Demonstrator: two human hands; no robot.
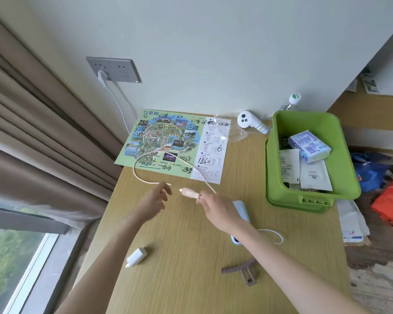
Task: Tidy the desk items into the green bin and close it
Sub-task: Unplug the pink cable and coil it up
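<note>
A brown hair claw [243,274], white charger plug [136,257] and pale blue power bank [241,214] lie unsorted on the wooden desk [191,234], the left hand [153,201] and right hand [216,209] each pinch an end of the pink braided cable [145,156], and farther off the open green plastic bin [343,155] holds only tissues and papers

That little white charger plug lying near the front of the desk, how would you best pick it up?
Probably pinch the white charger plug across its blocky body from above. It lies on its side on the desk with both long faces free, and the thin prong end points lower-left.
</note>
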